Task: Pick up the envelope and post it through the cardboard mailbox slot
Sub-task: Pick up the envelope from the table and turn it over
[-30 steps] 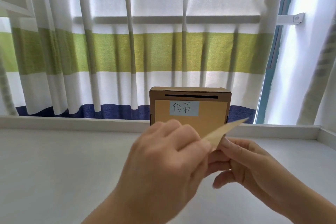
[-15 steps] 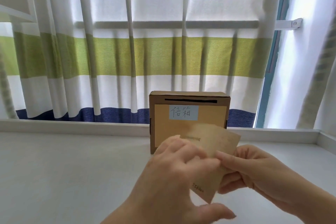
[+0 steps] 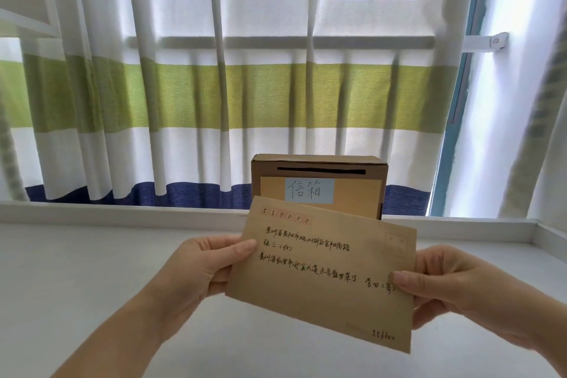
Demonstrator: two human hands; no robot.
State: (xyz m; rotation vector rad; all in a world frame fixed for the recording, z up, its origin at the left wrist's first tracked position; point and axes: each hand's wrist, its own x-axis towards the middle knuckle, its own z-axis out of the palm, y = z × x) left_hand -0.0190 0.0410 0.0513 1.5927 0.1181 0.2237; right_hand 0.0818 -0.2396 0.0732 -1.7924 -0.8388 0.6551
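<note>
Above the white table (image 3: pixel 92 285) before a striped curtain (image 3: pixel 214 86), left hand (image 3: pixel 196 270) and right hand (image 3: pixel 460 288) pinch the envelope (image 3: pixel 322 279).

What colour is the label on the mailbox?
Pale blue label with dark handwriting, on the brown mailbox; head view.

Envelope (image 3: pixel 322 273) showing tan-brown w/ dark handwritten lines & small red boxes at its top left. Behind the envelope, the mailbox (image 3: pixel 319 184) showing darker brown cardboard, a black slot (image 3: pixel 321 170), an orange-tan front panel & a pale blue label (image 3: pixel 309 190) w/ dark characters. Behind the mailbox, the curtain (image 3: pixel 239 83) running in wide horizontal stripes: navy, white, lime green, white, navy. Table (image 3: pixel 76 270) under the envelope looking plain white.
</note>
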